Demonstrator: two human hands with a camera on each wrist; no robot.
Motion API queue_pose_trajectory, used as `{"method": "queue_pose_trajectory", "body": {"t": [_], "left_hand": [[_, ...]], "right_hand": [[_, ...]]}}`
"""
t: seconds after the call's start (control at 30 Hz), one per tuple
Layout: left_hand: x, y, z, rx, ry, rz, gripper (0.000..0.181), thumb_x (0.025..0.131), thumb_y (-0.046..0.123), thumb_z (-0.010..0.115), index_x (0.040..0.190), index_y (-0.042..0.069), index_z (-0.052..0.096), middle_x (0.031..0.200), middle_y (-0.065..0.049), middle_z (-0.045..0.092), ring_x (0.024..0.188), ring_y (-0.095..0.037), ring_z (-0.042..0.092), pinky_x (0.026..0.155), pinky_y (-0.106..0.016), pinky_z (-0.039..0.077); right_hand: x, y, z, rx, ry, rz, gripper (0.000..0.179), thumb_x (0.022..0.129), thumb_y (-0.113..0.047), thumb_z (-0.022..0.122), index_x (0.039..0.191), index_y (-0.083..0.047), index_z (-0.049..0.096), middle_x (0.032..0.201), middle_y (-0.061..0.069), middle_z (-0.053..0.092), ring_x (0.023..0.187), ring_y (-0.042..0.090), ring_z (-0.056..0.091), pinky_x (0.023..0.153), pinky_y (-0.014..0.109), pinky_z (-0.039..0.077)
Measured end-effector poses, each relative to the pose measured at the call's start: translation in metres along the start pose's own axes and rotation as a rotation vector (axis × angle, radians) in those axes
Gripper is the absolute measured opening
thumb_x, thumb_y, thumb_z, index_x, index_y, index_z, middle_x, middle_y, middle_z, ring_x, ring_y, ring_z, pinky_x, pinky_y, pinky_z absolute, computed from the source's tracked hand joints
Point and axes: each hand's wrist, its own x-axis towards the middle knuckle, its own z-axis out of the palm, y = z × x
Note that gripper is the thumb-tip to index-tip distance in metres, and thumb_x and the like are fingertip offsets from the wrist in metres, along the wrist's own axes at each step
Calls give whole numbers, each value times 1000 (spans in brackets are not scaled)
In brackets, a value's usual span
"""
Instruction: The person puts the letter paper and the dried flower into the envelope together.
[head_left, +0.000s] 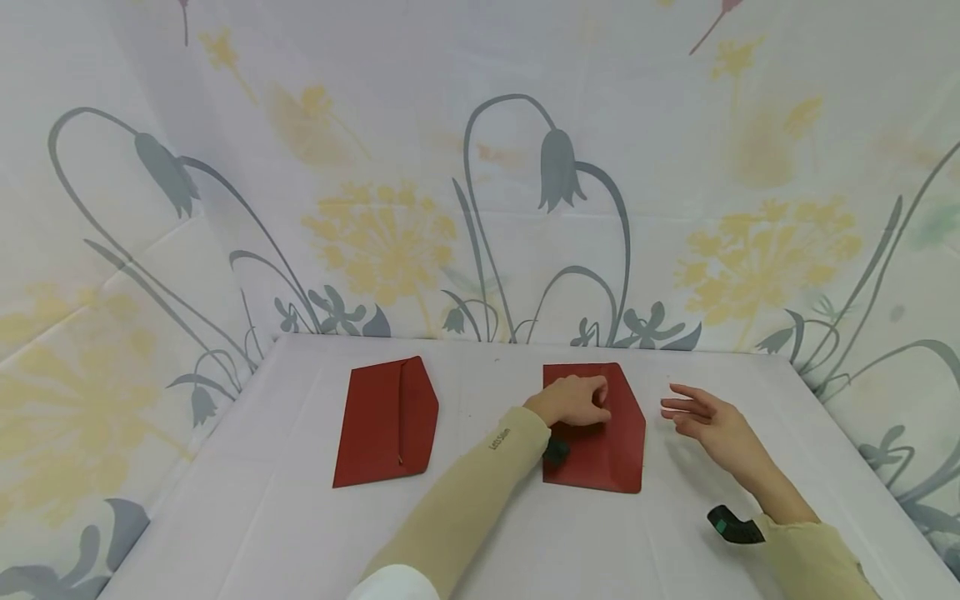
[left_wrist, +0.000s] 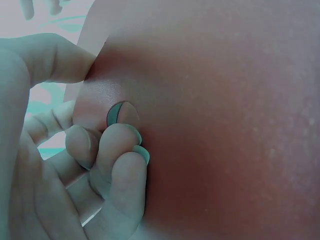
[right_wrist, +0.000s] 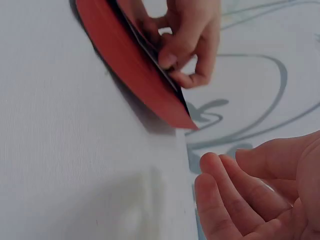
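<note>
Over the red envelope (head_left: 622, 454) on the right, my left hand (head_left: 573, 402) pinches the paper near the open pocket edge. The right wrist view shows this envelope (right_wrist: 135, 75) raised off the table on one side, its pocket edge gaping. Close up in the left wrist view, the thumb and curled fingers (left_wrist: 127, 175) meet the red paper; beside them is a small round shape (left_wrist: 122, 113) with a dark crescent, its nature unclear. My right hand (head_left: 716, 429) hovers to the right of the envelope, fingers loosely extended and holding nothing.
A second red envelope (head_left: 371, 425) lies on the left of the white table (head_left: 277, 533), its flap pointing right. Black wrist devices (head_left: 735, 527) sit at both cuffs. A flower-patterned cloth (head_left: 510, 242) hangs behind and at both sides.
</note>
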Motion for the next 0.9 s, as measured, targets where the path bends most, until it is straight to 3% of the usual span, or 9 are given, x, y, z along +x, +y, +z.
{"method": "queue_pose_trajectory", "body": {"t": [0.07,0.27,0.43,0.63,0.77,0.87,0.9], "left_hand": [[0,0,0,-6,-3,-15,21,92,35,65,88,23,48,71,5,51,59,-9,49,55,-23,37],[1,1,1,-21,-18,-50,20,92,36,65,89,24,50,70,5,52,58,-9,50,55,-24,40],[2,1,2,-33,-21,-59,20,91,37,65,90,24,50,68,5,53,58,-9,51,55,-24,40],[5,2,4,-26,-27,-74,20,91,38,65,89,25,50,68,5,52,58,-9,51,55,-24,40],[5,1,4,-39,-23,-83,20,91,37,65,89,25,50,69,5,53,59,-9,51,54,-25,40],[5,-1,4,-48,-21,-84,20,91,38,66,89,25,51,70,5,54,59,-10,51,54,-25,41],[5,-2,5,-49,-22,-85,20,91,37,66,89,25,51,70,5,54,59,-10,51,54,-25,41]], "right_hand": [[-4,4,-7,0,20,-21,53,99,-2,56,147,9,36,131,25,59,107,1,63,82,20,52],[-15,15,-28,-36,92,-27,46,100,-6,58,140,13,42,118,-10,66,101,-8,61,78,18,52],[-27,20,-43,-164,133,58,49,99,-22,63,137,6,50,121,2,68,97,-13,60,74,14,50],[-40,29,-60,-255,157,151,54,98,-32,65,136,4,53,116,-13,64,92,-22,50,70,12,45],[-43,38,-68,-312,140,197,55,98,-34,64,135,5,53,123,9,66,89,-23,44,69,19,45],[-44,45,-73,-377,119,237,54,96,-33,66,133,6,55,127,28,60,90,-11,51,68,24,46],[-43,47,-74,-393,106,250,55,95,-33,68,131,7,55,124,29,61,91,-4,55,68,26,47]]}}
